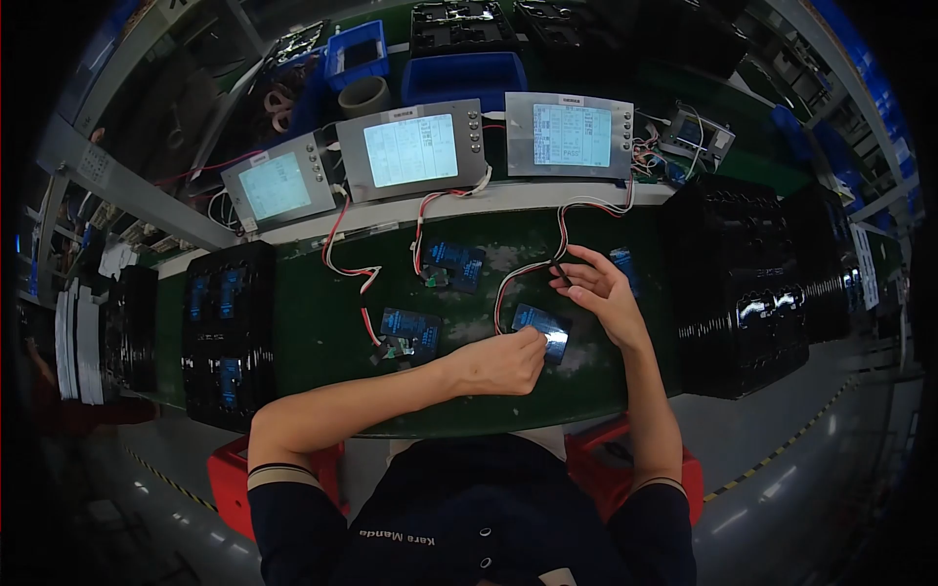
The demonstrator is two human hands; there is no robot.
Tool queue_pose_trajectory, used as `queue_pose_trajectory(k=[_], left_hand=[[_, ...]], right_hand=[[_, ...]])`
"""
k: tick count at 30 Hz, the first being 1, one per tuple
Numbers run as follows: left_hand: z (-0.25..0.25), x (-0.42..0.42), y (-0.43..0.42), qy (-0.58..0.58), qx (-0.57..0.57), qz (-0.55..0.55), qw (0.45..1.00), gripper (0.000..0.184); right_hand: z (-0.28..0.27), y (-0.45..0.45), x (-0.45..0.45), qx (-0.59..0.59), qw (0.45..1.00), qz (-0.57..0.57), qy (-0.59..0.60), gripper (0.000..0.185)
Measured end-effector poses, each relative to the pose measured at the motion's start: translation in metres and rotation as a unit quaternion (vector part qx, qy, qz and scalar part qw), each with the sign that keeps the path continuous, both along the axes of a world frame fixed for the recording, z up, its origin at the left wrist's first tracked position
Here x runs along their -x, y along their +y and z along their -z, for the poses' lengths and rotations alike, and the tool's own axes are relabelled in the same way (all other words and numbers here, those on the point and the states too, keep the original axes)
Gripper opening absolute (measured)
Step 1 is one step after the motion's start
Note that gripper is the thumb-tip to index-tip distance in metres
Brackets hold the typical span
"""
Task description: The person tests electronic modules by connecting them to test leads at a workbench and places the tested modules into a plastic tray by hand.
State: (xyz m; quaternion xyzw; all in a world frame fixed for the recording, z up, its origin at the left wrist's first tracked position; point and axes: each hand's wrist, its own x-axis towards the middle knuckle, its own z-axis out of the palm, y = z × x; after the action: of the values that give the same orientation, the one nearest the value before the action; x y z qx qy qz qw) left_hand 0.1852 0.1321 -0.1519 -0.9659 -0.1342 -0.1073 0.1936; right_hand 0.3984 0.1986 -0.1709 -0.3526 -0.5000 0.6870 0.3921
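My left hand (500, 363) is closed at the near left edge of a blue-wrapped battery pack (555, 342) on the green bench. Its fingertips hide what they grip. A red, black and white cable (506, 283) runs from the right tester down to the pack beside this hand. My right hand (608, 298) is raised above and right of the pack, thumb and fingers pinching a thin, short black stick (559, 271); its exact kind is unclear. Two more blue packs, one upper (454, 267) and one lower (410, 334), lie to the left with cables at their green-board ends.
Three testers with lit screens, left (278, 186), middle (412, 149) and right (559, 137), line the bench's back. Another blue pack (623, 269) lies behind my right hand. Black trays stand left (230, 366) and stacked right (738, 283). Blue bins (464, 80) sit farther back.
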Motion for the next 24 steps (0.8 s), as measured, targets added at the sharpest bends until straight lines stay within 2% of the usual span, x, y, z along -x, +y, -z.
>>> queue_pose_trajectory(k=[5, 7, 8, 11, 13, 14, 16, 17, 19, 20, 21, 23, 24], left_hand=[[-0.003, 0.002, 0.002, 0.013, 0.015, -0.019, 1.0, 0.021], [-0.015, -0.007, 0.009, -0.097, 0.155, -0.136, 0.974, 0.039], [-0.019, -0.01, 0.014, -0.077, 0.214, -0.188, 0.956, 0.061], [-0.008, -0.019, 0.035, -0.082, 0.253, -0.226, 0.937, 0.069], [-0.008, -0.023, 0.042, -0.087, 0.263, -0.193, 0.941, 0.073], [-0.012, -0.025, 0.043, -0.054, 0.26, -0.189, 0.945, 0.068], [-0.005, -0.024, 0.048, -0.072, 0.311, -0.138, 0.938, 0.055], [-0.003, -0.019, 0.05, -0.119, 0.381, -0.119, 0.909, 0.033], [-0.02, -0.007, 0.055, -0.13, 0.532, -0.119, 0.828, 0.022], [-0.025, 0.002, 0.053, -0.173, 0.573, -0.121, 0.792, 0.021], [-0.031, 0.013, 0.048, -0.181, 0.57, -0.134, 0.79, 0.021], [-0.047, 0.047, 0.025, -0.337, 0.577, -0.156, 0.727, 0.02], [-0.057, 0.071, 0.011, -0.377, 0.586, -0.176, 0.695, 0.019]], right_hand=[[-0.001, 0.0, -0.001, -0.004, 1.0, 0.007, -0.004, 0.06], [0.0, 0.0, -0.002, -0.003, 1.0, 0.014, 0.005, 0.062], [0.001, 0.0, -0.002, -0.002, 1.0, 0.01, 0.006, 0.062], [0.003, 0.002, -0.003, 0.007, 0.999, 0.014, 0.033, 0.063], [0.001, 0.0, -0.003, 0.001, 0.999, 0.026, 0.019, 0.063], [0.001, 0.0, -0.004, 0.001, 0.999, 0.026, 0.018, 0.064], [0.002, 0.001, -0.006, -0.003, 0.999, 0.029, 0.02, 0.065], [-0.002, 0.001, -0.004, -0.002, 0.999, 0.02, 0.04, 0.067], [-0.001, 0.001, -0.005, -0.013, 0.998, 0.016, 0.053, 0.067], [-0.001, 0.001, -0.006, -0.011, 0.998, 0.012, 0.06, 0.067], [-0.002, 0.001, -0.006, -0.01, 0.998, 0.014, 0.06, 0.067], [-0.002, 0.001, -0.007, -0.014, 0.998, 0.013, 0.06, 0.067], [-0.001, 0.002, -0.007, -0.013, 0.998, 0.002, 0.062, 0.067]])
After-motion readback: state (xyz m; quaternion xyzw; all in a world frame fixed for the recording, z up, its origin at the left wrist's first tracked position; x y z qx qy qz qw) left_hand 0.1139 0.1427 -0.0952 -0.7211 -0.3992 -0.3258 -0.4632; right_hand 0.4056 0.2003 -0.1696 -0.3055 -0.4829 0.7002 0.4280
